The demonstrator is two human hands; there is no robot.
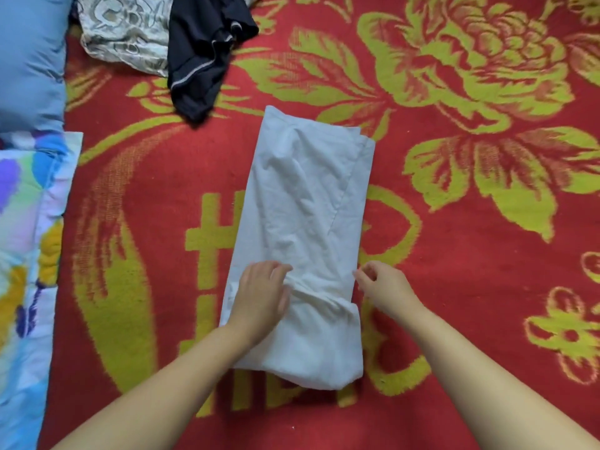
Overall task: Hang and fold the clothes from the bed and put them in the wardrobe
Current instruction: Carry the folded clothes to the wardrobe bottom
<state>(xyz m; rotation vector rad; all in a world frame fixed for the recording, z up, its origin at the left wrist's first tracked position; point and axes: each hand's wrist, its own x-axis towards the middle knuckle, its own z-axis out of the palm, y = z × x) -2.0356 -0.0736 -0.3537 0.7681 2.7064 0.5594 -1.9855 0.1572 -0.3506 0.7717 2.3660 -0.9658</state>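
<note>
Two hands work the long-folded, thin white cotton garment (302,228) on the red-and-yellow floral bed blanket (470,287): left hand (263,293) fingers pinching a near-end crease, right hand (384,285) loosely curled, empty beside its edge; soft, light, best lifted by both near corners.

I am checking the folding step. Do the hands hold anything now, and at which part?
The left hand pinches the white garment at a bunched fold near its lower end. The right hand, beside its right edge, holds nothing.

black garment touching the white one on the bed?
No, the black garment lies at the far side with a strip of red blanket showing between it and the folded white garment.
</note>
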